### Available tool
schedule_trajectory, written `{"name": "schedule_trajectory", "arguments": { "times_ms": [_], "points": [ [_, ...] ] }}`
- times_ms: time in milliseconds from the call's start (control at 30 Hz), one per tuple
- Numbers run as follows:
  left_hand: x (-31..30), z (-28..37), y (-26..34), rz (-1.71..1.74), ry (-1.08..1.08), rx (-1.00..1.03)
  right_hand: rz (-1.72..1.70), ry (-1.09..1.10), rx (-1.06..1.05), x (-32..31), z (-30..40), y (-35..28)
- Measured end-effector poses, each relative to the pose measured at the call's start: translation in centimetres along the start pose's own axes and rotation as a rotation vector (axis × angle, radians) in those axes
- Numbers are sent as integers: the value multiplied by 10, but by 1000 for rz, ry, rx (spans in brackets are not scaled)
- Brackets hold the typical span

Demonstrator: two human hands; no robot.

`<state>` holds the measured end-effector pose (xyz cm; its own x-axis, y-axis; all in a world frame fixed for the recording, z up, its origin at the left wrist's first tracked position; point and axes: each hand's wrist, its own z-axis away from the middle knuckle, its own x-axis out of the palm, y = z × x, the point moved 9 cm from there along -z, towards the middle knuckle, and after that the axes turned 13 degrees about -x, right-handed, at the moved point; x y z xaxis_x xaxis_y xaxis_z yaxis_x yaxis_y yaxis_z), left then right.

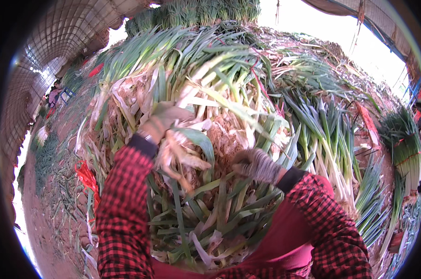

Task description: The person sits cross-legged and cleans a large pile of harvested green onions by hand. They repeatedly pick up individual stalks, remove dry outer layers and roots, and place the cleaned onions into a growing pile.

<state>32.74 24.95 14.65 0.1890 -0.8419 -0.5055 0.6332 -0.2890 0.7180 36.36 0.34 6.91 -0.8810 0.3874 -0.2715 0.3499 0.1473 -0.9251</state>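
My left hand [168, 117], in a light glove, is closed around a green onion stalk [196, 85], its pale stem slanting up and right. Loose dry outer leaves [182, 153] hang just below that hand. My right hand [257, 164], in a grey striped knit glove, has curled fingers beside the brown roots [226, 136]; whether anything is pinched in them is hidden. Ahead of both hands lies a big heap of untrimmed green onions [182, 48], roots towards me. Stripped green leaves [217, 212] cover the ground below my hands.
Cleaner green onions [330, 150] with white stems lie to the right. Farther right stands a tied bundle [407, 153]. Red plastic strips [86, 178] lie at the left. More onions [196, 14] are stacked at the back; a person [53, 96] is far left.
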Motion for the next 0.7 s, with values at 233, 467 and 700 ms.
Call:
{"name": "schedule_trajectory", "arguments": {
  "times_ms": [233, 467, 700],
  "points": [
    [91, 159, -184, -318, 341, 386, -251, 393, 60, -46, 12, -10],
    [142, 209, -209, 455, 292, -67, -327, 593, -49, -50, 16, -35],
    [189, 249, -222, 134, 254, 93, -732, 694, 412, -4, -3, 71]
  ]
}}
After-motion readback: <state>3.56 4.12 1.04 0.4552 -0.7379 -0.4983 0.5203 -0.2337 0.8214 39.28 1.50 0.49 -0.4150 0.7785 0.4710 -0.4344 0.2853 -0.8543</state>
